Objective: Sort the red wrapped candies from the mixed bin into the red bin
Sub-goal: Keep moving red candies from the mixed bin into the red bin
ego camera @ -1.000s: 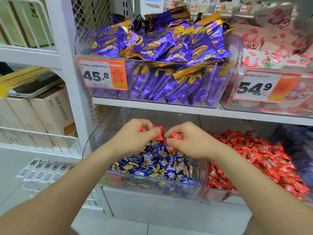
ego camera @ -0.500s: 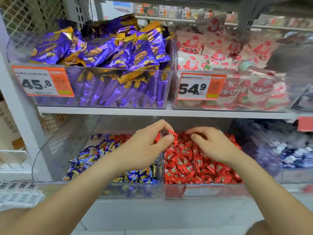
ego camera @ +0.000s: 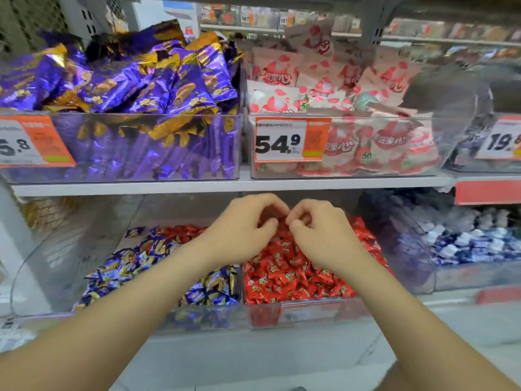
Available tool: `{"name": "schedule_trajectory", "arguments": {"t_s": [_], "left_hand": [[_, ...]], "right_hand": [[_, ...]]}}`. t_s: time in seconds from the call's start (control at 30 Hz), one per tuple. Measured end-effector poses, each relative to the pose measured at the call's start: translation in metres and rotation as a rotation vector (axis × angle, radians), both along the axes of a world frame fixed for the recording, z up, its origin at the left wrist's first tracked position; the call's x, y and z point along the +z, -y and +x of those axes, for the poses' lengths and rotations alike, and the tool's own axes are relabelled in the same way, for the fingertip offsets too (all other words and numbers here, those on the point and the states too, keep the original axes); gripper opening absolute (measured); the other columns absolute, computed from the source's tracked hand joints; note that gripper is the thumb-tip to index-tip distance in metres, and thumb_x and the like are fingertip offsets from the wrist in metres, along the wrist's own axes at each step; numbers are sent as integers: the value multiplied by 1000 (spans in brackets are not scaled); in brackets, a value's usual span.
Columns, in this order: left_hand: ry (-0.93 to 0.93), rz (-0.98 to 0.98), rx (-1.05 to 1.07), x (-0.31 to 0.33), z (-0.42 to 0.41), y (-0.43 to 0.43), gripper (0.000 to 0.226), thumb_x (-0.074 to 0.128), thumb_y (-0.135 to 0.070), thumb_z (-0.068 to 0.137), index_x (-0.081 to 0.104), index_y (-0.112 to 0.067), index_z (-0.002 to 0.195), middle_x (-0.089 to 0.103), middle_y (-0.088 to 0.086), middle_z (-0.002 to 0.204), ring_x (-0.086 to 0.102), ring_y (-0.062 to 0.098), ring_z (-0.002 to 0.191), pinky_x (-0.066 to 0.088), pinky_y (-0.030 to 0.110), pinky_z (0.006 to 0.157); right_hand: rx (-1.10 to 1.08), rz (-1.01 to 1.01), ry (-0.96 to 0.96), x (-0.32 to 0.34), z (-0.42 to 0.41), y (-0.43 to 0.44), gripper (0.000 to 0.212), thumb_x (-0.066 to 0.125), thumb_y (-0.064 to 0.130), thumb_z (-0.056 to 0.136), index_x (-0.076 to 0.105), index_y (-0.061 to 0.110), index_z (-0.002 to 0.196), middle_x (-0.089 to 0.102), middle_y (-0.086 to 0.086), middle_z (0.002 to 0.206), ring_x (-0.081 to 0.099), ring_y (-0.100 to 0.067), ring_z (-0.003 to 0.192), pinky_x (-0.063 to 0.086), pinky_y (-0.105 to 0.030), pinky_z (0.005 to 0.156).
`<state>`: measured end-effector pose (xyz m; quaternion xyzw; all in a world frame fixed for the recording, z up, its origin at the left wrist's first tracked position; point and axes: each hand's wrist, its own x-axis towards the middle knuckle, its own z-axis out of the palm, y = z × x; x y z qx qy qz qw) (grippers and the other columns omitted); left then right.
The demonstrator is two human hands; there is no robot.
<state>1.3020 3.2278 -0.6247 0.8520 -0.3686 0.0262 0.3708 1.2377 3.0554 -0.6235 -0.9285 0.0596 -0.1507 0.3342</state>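
Your left hand (ego camera: 242,232) and right hand (ego camera: 321,232) hang together above the red bin (ego camera: 296,304), fingers (ego camera: 262,203) curled inward, probably so drops land there, though I cannot tell whether they pinch anything, while red wrapped candies (ego camera: 183,230) lie at the mixed bin's (ego camera: 197,317) far end.

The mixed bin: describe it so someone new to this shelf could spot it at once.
Find the white shelf board under the purple bags. Below it, the mixed bin is the clear one left of the red bin. Unlike that neighbour, it holds mostly blue candies with a red patch at the back.
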Motion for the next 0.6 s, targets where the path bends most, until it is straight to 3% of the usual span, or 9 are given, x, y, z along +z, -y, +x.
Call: {"name": "schedule_trajectory", "arguments": {"t_s": [0.1, 0.2, 0.27, 0.33, 0.4, 0.43, 0.5, 0.6], "left_hand": [[-2, 34, 194, 0, 8, -55, 28, 56, -5, 93, 74, -26, 93, 66, -15, 71, 59, -3, 66, 38, 7, 63], [-100, 124, 398, -8, 34, -113, 35, 50, -1, 92, 73, -27, 91, 70, -13, 79, 58, -3, 62, 37, 6, 57], [-196, 83, 527, -18, 52, -148, 39, 47, 2, 90, 72, -28, 92, 72, -9, 85, 61, 3, 64, 41, 13, 53], [-267, 62, 628, -31, 70, -177, 37, 48, 2, 89, 74, -24, 93, 75, 1, 93, 69, 22, 78, 49, 23, 59], [-290, 184, 668, -47, 89, -198, 28, 52, -1, 90, 77, -14, 98, 75, 8, 100, 71, 30, 94, 55, 33, 71], [-280, 263, 660, -55, 95, -205, 25, 55, -3, 92, 77, -8, 102, 75, 11, 104, 71, 31, 100, 57, 36, 77], [-237, 369, 588, -65, 105, -212, 23, 58, -5, 96, 75, -9, 111, 72, 9, 116, 68, 26, 108, 52, 30, 82], [-224, 466, 462, -76, 112, -217, 24, 63, -10, 97, 72, -15, 119, 67, 1, 114, 61, 16, 100, 42, 17, 76]], "right_hand": [[132, 12, -36, 4, 4, -42, 23, 56, 13, 91, 72, 26, 81, 69, 7, 65, 63, -5, 57, 49, -21, 57], [329, -37, -41, 1, 15, -89, 32, 51, 5, 92, 77, 22, 94, 66, 14, 70, 58, 2, 59, 38, -7, 61], [448, -146, -74, -9, 31, -115, 35, 49, 5, 94, 77, 20, 108, 67, 11, 83, 58, 0, 69, 41, -9, 72], [464, -260, -128, -22, 56, -135, 36, 49, 7, 94, 74, 19, 117, 72, 0, 99, 65, -18, 91, 52, -27, 89], [424, -353, -200, -32, 82, -151, 26, 51, 9, 93, 69, 13, 111, 71, -12, 108, 67, -34, 100, 58, -44, 90], [402, -398, -250, -36, 95, -158, 16, 52, 9, 94, 64, 9, 104, 68, -15, 106, 66, -37, 97, 59, -45, 86], [391, -475, -323, -41, 118, -169, 1, 54, 8, 97, 54, 8, 98, 65, -17, 106, 64, -36, 94, 55, -40, 79], [374, -521, -356, -52, 150, -184, 16, 60, 11, 95, 60, 9, 111, 67, -17, 116, 67, -34, 97, 58, -40, 82]]}}
